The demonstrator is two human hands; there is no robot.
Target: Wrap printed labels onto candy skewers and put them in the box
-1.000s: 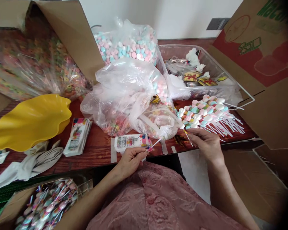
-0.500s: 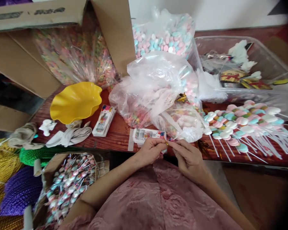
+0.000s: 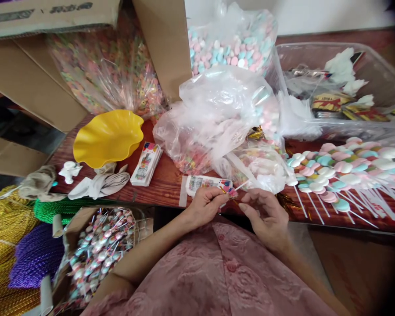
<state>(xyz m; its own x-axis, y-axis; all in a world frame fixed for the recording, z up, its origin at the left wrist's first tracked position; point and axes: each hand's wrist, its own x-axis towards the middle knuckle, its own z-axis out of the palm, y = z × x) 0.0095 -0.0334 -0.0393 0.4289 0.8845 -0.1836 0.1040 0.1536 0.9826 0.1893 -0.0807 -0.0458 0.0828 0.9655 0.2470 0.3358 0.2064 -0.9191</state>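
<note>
My left hand (image 3: 206,205) is closed, thumb and forefinger pinching the gathered neck of a small printed candy wrapper (image 3: 232,192). A thin gold twist tie (image 3: 223,189) crosses the wrapper at the fingertips, and a white stick (image 3: 242,185) pokes out to the upper right. Most of the wrapped candy is hidden by the hand. Just to the right, my right hand (image 3: 266,215) has its thumb and curled fingers apart, close to the loose end of the tie. Behind my left hand lies a stack of printed wrappers (image 3: 202,183) at the table edge.
Candy skewers on white sticks (image 3: 342,169) are piled at right, before a clear plastic bin (image 3: 362,127). Plastic bags of candy (image 3: 213,114) fill the middle. A yellow wavy bowl (image 3: 107,138) and another wrapper stack (image 3: 146,164) stand left. Below is a box of wrapped skewers (image 3: 98,254).
My right hand's fingers have come off the tie and moved slightly right, apart from my left. The white stick and wrapper now show between the hands. The view has shifted slightly.
</note>
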